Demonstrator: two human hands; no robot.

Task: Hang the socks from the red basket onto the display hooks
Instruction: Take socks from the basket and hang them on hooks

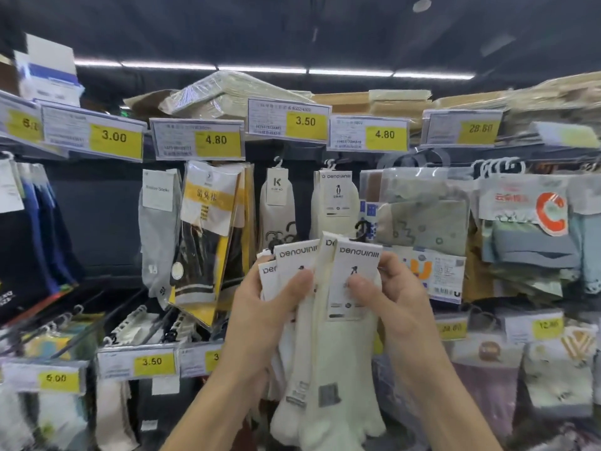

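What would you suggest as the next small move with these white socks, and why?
Probably the right hand should peel the front pair off the bundle that the left hand grips, then lift it toward the hanging socks just above; the penguin labels match, so it likely belongs there.

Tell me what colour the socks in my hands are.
The socks are cream white, under white labels, seen in the head view.

Display rack (97, 206), hung sock packs (208, 222), price tags (216, 139), wrapped bundles atop (227, 92)
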